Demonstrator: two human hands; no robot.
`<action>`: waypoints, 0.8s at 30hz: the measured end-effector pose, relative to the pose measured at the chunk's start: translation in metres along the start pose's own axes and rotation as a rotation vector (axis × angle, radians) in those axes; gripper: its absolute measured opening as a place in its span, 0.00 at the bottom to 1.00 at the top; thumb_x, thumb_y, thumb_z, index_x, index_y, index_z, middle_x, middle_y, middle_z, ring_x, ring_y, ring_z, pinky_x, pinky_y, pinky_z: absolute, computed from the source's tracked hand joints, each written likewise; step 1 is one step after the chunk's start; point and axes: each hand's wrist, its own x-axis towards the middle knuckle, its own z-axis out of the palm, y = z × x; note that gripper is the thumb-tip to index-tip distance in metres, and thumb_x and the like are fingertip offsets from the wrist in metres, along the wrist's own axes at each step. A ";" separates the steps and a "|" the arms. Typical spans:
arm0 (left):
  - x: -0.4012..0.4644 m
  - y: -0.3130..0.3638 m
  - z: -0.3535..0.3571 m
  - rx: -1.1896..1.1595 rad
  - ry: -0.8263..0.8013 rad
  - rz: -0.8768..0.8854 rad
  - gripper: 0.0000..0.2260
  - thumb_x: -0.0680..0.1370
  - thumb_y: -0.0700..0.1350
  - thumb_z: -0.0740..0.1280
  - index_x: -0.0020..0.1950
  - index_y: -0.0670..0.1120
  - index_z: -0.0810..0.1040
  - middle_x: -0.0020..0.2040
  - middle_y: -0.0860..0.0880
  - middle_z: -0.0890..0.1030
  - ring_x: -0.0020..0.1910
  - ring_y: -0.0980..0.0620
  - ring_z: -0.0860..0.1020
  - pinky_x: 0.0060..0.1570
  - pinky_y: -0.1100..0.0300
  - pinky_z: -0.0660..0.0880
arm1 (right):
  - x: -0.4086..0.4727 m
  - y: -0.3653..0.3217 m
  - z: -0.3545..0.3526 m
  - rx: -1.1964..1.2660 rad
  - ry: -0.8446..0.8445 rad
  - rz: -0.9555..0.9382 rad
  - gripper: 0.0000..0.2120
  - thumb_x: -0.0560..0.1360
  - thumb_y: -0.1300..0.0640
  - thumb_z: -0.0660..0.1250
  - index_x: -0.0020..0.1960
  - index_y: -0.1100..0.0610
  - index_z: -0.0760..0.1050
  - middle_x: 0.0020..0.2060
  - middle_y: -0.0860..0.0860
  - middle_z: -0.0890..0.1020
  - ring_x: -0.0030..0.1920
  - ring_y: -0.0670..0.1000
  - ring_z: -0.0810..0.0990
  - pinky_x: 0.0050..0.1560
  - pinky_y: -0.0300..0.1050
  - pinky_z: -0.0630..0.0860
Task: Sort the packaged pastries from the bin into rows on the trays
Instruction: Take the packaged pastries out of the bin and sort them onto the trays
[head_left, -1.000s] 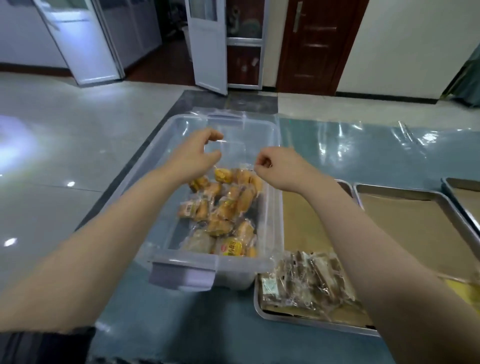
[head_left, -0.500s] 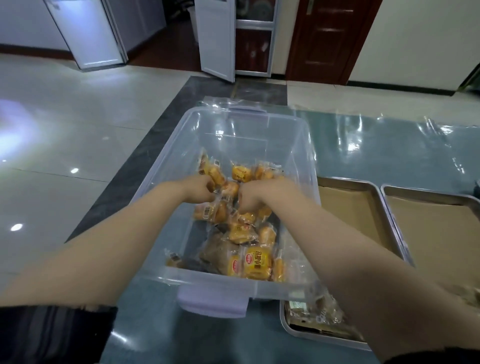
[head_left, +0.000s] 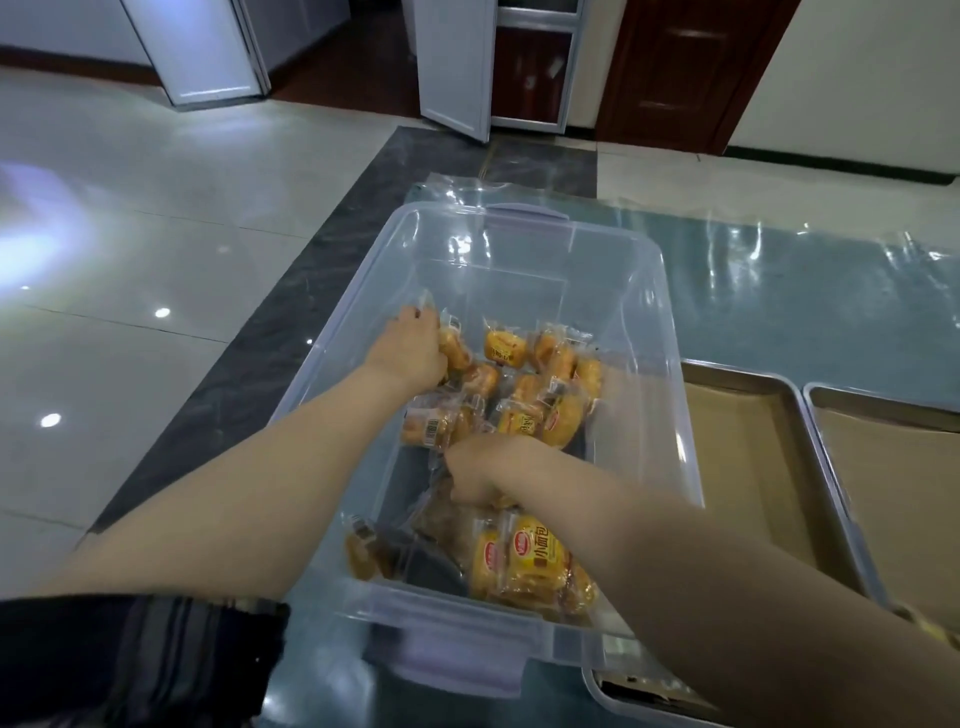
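A clear plastic bin stands on the table and holds several packaged pastries in golden wrappers. Both my hands are down inside it. My left hand reaches to the far left of the pile and its fingers curl round a wrapped pastry. My right hand is nearer, in the middle of the bin, fingers curled on a darker clear-wrapped pastry. Yellow labelled packs lie at the near end. Two metal trays lined with brown paper lie to the right.
The table has a blue top under a clear glossy sheet. Its left edge runs beside the bin, with tiled floor beyond. A white door and a dark wooden door stand at the back. My right forearm hides the near tray's front part.
Both hands have gone from above the bin down into the pile. The left hand moved to the far left, the right hand drew nearer. The view has shifted closer over the bin.
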 end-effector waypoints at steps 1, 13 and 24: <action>0.004 0.000 0.002 -0.005 0.030 0.002 0.19 0.77 0.40 0.64 0.67 0.40 0.68 0.65 0.39 0.69 0.60 0.39 0.71 0.56 0.50 0.71 | 0.000 0.001 0.000 0.008 -0.004 -0.002 0.05 0.78 0.57 0.63 0.45 0.58 0.75 0.39 0.52 0.77 0.37 0.51 0.76 0.32 0.42 0.71; 0.011 0.005 0.012 0.312 -0.221 0.001 0.21 0.78 0.40 0.63 0.71 0.41 0.66 0.76 0.38 0.56 0.67 0.38 0.67 0.63 0.48 0.70 | -0.003 0.004 0.008 -0.046 -0.246 -0.018 0.29 0.76 0.60 0.61 0.76 0.59 0.60 0.66 0.58 0.73 0.45 0.52 0.77 0.34 0.43 0.72; 0.004 0.021 -0.005 0.609 -0.478 0.054 0.04 0.78 0.41 0.64 0.44 0.43 0.73 0.43 0.47 0.75 0.45 0.48 0.76 0.48 0.55 0.74 | -0.044 0.009 -0.028 -0.292 -0.348 0.096 0.36 0.71 0.40 0.73 0.73 0.56 0.69 0.67 0.54 0.72 0.66 0.59 0.72 0.64 0.53 0.72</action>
